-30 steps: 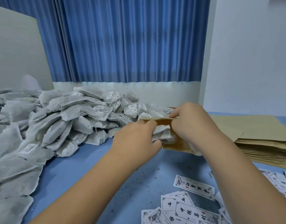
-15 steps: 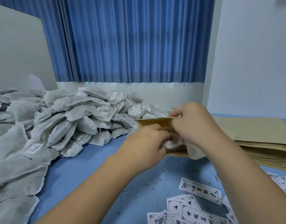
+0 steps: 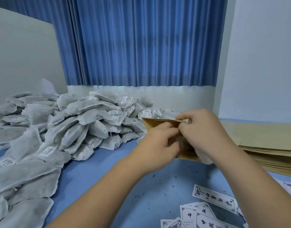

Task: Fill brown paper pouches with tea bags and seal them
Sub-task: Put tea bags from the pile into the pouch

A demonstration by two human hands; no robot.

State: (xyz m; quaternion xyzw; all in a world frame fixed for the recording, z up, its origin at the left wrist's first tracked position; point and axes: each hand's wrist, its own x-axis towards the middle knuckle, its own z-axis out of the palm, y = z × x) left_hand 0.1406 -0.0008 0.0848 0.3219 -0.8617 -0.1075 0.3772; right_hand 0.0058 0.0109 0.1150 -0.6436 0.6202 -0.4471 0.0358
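Centre-right of the frame, that's where it's all happening. The brown paper pouch (image 3: pixel 152 125) is up off the blue table (image 3: pixel 95 171), caught between both hands with its mouth tipped towards the person. The right hand (image 3: pixel 205 134) pinches the pouch's upper edge, finger and thumb curled tight on the paper, holding the mouth apart. The left hand (image 3: pixel 158 145) is curled in at the opening, and there's a glimpse of a grey tea bag (image 3: pixel 182 143) between the two hands. Do those fingers grip it or just shove it? I cannot tell, the hands hide it.

I'd call this the filling step, well along: contents going down inside, no seal yet.

Plenty of supply around. The heap of tea bags (image 3: pixel 85 122) sprawls across the left and middle of the frame, the stack of flat pouches (image 3: pixel 264 143) sits at the right edge, and printed labels (image 3: pixel 213 196) lie scattered at lower right.

What next? By my reckoning the bags need seating low and flat, so bare paper is left at the top. Then the left hand has to come out without dragging a bag or its string along, and only after that can the mouth be folded shut. A bulging fill would fight that fold.
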